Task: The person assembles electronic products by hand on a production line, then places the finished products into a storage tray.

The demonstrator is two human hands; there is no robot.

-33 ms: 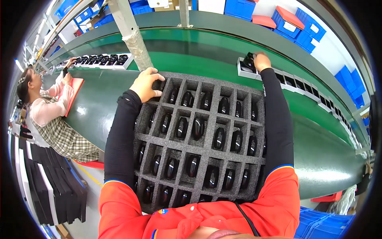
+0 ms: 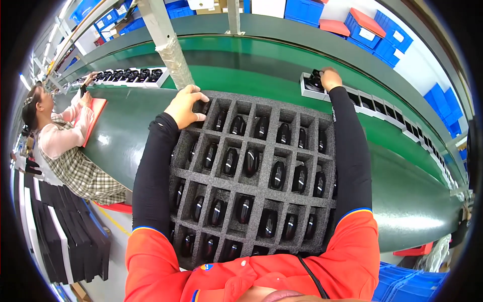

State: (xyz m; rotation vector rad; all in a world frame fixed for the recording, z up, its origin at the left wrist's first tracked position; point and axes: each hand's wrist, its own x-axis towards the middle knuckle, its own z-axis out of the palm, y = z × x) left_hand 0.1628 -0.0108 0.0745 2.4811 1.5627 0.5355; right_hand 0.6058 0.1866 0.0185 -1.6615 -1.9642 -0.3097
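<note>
A grey foam tray (image 2: 266,151) lies in front of me, its compartments holding several glossy black oval devices (image 2: 230,161). At its far left corner, my left hand (image 2: 185,108) has thumb and fingers curled around a dark glossy device (image 2: 202,107) in the corner compartment; whether it is lifted I cannot tell. Farther off on the right, my right hand (image 2: 331,78) is closed on a black item (image 2: 316,79) at the end compartment of a white tray (image 2: 313,94). The item's exact kind is unclear, and my fingertips are partly hidden behind it.
A green conveyor belt (image 2: 251,65) runs across behind the foam tray. White trays of black items (image 2: 133,76) stand on it at left, with a row of white boxes (image 2: 397,119) at right. A metal post (image 2: 173,58) rises near my left hand. A co-worker (image 2: 65,131) sits at left.
The black item at my right hand has shifted very slightly down toward the white tray. Otherwise nothing has visibly moved.
</note>
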